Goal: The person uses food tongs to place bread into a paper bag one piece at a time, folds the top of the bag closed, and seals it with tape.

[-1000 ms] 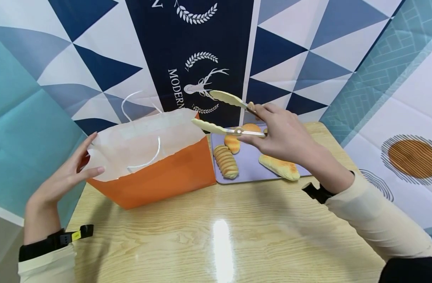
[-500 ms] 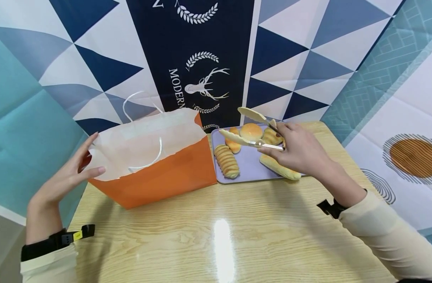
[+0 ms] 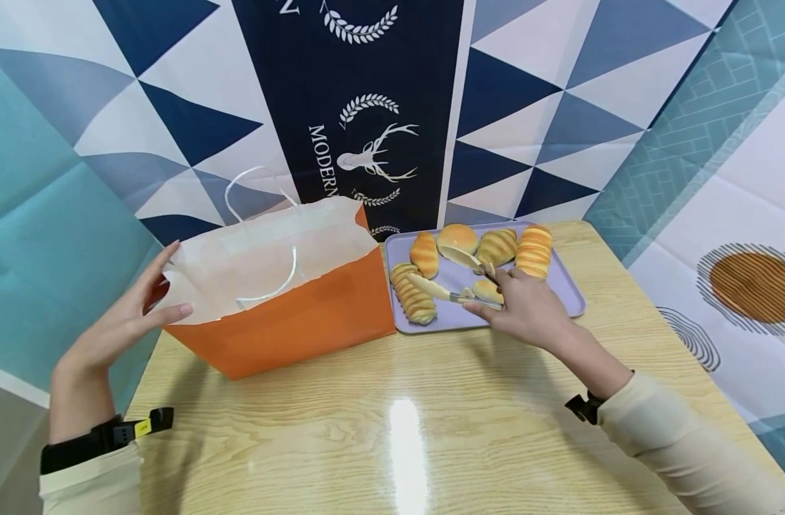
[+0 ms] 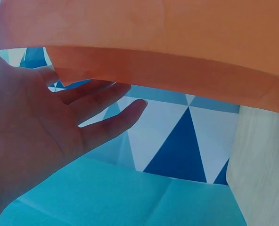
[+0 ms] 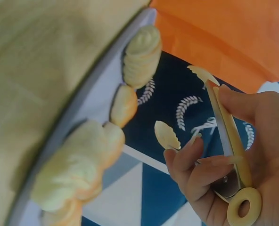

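My left hand [image 3: 125, 318] rests against the left end of an orange paper bag [image 3: 302, 318] with a white inside; its thumb lies over the near rim. In the left wrist view, the fingers [image 4: 113, 117] reach out fairly straight by the bag's side. My right hand [image 3: 530, 304] holds metal tongs [image 3: 457, 295] with cream tips, spread apart, above a purple tray [image 3: 573, 304]. Below them a long bread roll [image 3: 487, 290] is partly hidden by hand and tongs. The right wrist view shows the fingers curled around the tongs [image 5: 231, 136].
Also on the tray are a ridged roll [image 3: 413, 297], a small croissant [image 3: 425, 254], a round bun [image 3: 458, 238], a brown-striped croissant [image 3: 497, 247] and a striped loaf [image 3: 532, 252]. The bag stands left of the tray on a wooden table [image 3: 341, 429]. Patterned wall covering rises behind.
My right hand has lowered the tongs from above the bag's right end toward the tray, first moving right, then down over the long roll. My left hand stays at the bag.
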Available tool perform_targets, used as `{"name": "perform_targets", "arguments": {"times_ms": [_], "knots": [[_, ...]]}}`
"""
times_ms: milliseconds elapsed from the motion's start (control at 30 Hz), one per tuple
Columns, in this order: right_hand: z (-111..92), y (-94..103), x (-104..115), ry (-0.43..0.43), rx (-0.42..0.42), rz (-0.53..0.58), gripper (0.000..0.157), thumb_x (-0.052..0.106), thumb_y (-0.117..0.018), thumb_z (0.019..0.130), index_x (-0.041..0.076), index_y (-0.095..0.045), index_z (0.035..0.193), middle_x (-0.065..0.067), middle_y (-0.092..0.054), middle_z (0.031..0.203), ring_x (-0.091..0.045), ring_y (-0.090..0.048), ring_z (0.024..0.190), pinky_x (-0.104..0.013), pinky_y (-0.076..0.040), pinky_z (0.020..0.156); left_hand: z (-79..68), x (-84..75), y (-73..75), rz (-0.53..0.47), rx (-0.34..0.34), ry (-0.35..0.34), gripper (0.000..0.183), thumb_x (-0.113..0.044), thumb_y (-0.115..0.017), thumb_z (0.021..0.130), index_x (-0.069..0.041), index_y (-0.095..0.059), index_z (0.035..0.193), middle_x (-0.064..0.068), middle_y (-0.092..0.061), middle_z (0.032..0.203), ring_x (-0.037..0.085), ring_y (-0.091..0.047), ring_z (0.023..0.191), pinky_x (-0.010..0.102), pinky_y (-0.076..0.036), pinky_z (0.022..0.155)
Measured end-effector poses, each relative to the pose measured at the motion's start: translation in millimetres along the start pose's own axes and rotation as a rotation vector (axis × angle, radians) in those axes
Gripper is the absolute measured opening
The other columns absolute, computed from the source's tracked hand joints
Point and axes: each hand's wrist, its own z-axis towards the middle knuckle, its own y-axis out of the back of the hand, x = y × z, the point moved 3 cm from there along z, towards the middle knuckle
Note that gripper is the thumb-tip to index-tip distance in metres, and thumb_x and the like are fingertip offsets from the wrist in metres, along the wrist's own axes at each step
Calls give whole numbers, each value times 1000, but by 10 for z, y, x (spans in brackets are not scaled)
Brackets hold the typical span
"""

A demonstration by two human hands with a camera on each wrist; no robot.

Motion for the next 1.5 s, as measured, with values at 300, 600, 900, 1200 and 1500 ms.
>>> {"name": "perform_targets", "arguments": {"times_ms": [300,600,900,1200,1500], "knots": [[-61,-234,-64,-30,60,-12,72,64,-60,85,-5,-65,102,-14,-58,85,-27,-53,68,-39,-41,50,-2,-5,10,6,4,4,89,-16,-58,95,-44,0,157,-10,10,163,48,2,143,81,-5,105],[-62,-423,-42,-60,129,43,72,65,-59,86,-5,-67,97,-14,-63,83,-26,-57,68,-40,-47,53,0,18,3,-1,12,11,89,-15,-58,95,-43,1,157,-2,10,165,48,1,143,83,-7,103],[-36,-492,27,-84,173,65,67,66,-57,87,-1,-65,94,-11,-57,75,-24,-52,65,-32,-38,48,-12,33,-13,-7,8,13,90,-15,-57,95,-41,2,158,-1,9,165,49,0,142,84,-6,102],[-2,-536,89,-79,156,106,58,66,-59,86,8,-58,79,-9,-52,69,-23,-49,61,-30,-34,46,-23,14,-1,-3,10,9,89,-15,-58,96,-43,1,157,-3,11,164,49,0,142,83,-6,103],[37,-574,134,-59,203,99,58,65,-56,88,8,-60,80,-7,-48,68,-22,-45,61,-30,-30,46,-6,23,-4,-3,7,6,90,-15,-57,95,-42,2,157,-2,12,165,49,1,142,84,-6,102]]}}
